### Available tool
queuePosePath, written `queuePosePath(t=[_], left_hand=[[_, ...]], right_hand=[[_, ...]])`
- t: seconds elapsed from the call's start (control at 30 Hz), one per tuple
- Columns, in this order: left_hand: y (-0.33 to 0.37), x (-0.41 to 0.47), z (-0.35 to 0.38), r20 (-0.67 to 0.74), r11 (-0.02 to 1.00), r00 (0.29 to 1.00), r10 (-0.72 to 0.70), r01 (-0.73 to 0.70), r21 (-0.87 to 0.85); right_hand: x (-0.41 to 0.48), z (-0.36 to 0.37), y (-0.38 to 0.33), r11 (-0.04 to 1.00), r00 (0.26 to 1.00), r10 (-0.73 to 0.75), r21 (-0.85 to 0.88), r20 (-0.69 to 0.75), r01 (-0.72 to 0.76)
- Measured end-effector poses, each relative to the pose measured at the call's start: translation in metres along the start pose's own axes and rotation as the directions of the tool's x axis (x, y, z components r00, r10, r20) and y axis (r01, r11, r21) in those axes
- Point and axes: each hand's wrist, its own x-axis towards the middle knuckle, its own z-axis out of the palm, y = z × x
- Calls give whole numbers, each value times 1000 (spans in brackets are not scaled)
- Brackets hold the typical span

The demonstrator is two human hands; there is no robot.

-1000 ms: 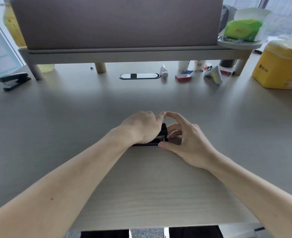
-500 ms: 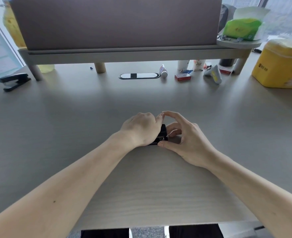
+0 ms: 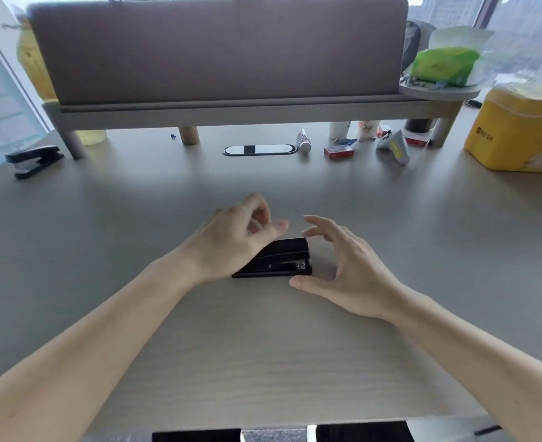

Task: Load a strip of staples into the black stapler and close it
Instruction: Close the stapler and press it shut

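The black stapler (image 3: 284,258) lies flat on the desk in the middle of the view, its top arm down on its base. My left hand (image 3: 237,237) hovers over the stapler's left half with the fingers loosely curled and apart, holding nothing; it hides the stapler's rear end. My right hand (image 3: 346,266) is just right of the stapler's front end, fingers spread, thumb near the table, not touching it. No loose staple strip shows.
A second black stapler (image 3: 32,161) lies at the far left. A red staple box (image 3: 339,151), a small tube (image 3: 304,142) and cups sit at the back under the grey shelf (image 3: 231,110). A yellow tin (image 3: 521,129) stands at the right.
Both hands were pressed on the stapler and covered it. Now both have lifted off and drawn apart, leaving the stapler lying in plain sight on the desk.
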Motion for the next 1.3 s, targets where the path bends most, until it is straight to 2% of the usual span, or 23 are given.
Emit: queuePosePath(t=[0.13, 0.2, 0.3, 0.47, 0.73, 0.9, 1.07, 1.3], left_hand=[[-27, -28, -6, 68, 994, 993, 99, -102, 30], [-35, -33, -2, 66, 992, 993, 99, -104, 73], [-36, -33, 2, 23, 989, 993, 112, -114, 95], [-41, -37, 2, -44, 988, 989, 144, -142, 57], [-73, -13, -17, -246, 999, 969, -2, 13, 41], [-98, 31, -25, -330, 987, 942, -58, 104, 123], [-116, 95, -20, -457, 965, 884, -97, 195, 174], [-138, 164, -21, -498, 934, 847, -187, 310, 177]], right_hand=[[-5, -13, 1, 945, 979, 70, -326, 189, -4], [-6, -12, 1, 919, 960, 139, -393, 243, -33], [-7, -7, -1, 891, 954, 157, -454, 254, -26], [-2, -7, -1, 883, 958, 141, -470, 251, -6], [42, 9, -7, 899, 954, 92, -437, 284, 43], [75, 19, -2, 904, 957, 48, -420, 285, 80], [97, 22, 4, 897, 952, 37, -430, 304, 102], [127, 28, 14, 896, 955, 7, -426, 298, 127]])
